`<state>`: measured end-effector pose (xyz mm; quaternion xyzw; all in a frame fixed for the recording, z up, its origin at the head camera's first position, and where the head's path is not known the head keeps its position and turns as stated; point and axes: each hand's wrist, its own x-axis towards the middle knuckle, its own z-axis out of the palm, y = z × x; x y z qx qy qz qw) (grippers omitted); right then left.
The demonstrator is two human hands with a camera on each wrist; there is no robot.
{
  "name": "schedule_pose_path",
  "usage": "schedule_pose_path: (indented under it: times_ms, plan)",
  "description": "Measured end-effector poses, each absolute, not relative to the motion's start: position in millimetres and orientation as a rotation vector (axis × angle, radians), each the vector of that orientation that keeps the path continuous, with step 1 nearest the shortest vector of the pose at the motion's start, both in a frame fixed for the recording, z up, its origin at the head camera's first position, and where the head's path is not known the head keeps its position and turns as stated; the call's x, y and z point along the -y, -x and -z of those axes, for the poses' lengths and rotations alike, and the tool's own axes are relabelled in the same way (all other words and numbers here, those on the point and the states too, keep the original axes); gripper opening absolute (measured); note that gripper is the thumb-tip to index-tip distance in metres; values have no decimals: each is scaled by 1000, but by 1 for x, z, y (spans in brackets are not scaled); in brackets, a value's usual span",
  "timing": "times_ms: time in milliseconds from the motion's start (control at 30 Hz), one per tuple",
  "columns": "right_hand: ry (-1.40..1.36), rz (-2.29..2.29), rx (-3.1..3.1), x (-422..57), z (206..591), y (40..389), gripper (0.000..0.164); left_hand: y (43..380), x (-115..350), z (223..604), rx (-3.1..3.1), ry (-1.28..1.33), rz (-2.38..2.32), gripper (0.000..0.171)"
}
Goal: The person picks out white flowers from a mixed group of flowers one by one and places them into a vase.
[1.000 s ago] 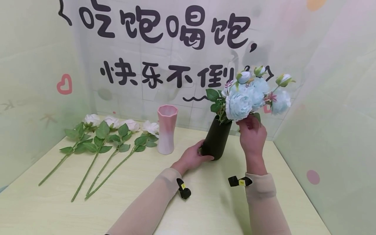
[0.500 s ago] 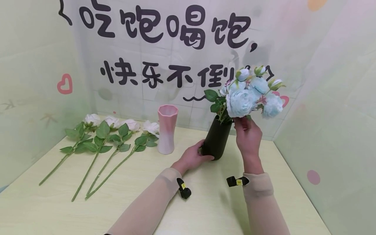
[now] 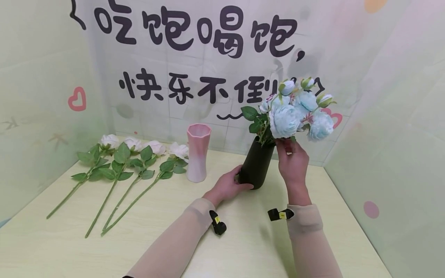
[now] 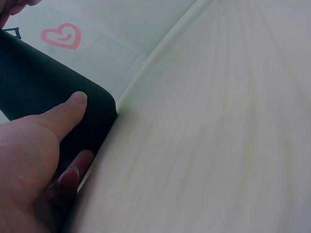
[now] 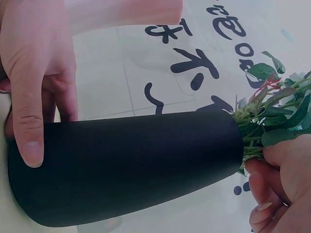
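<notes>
A black vase (image 3: pixel 256 164) leans to the right on the table, pale blue flowers (image 3: pixel 286 121) and green leaves rising from its mouth. Low on its side, my left hand (image 3: pixel 227 186) grips the vase, the thumb laid along the dark wall in the left wrist view. At the rim, my right hand (image 3: pixel 294 164) pinches flower stems (image 5: pixel 252 143) just outside the mouth, as the right wrist view shows. The stems' lower ends are hidden inside the vase.
A pink and white vase (image 3: pixel 197 154) stands upright left of the black one. Several white and pale pink roses (image 3: pixel 132 144) with long green stems lie on the table's left side. A printed cloth wall (image 3: pixel 194 108) rises behind.
My right hand has moved left towards the vase's mouth, and the blue flowers have shifted left with it. The left hand and the black vase stay in place.
</notes>
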<state>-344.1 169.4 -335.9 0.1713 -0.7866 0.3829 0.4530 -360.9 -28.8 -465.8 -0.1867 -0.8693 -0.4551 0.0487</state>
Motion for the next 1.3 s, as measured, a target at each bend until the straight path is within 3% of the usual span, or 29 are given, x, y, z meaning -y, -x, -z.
schedule_pose_path:
  times_ms: [633, 1300]
  plan:
    - [-391, -975, 1980, -169, 339, 346, 18, 363, 29, 468, 2646, 567, 1387, 78]
    - [-257, -1209, 2146, -166, 336, 343, 33, 364, 30, 469, 2630, 591, 1380, 77]
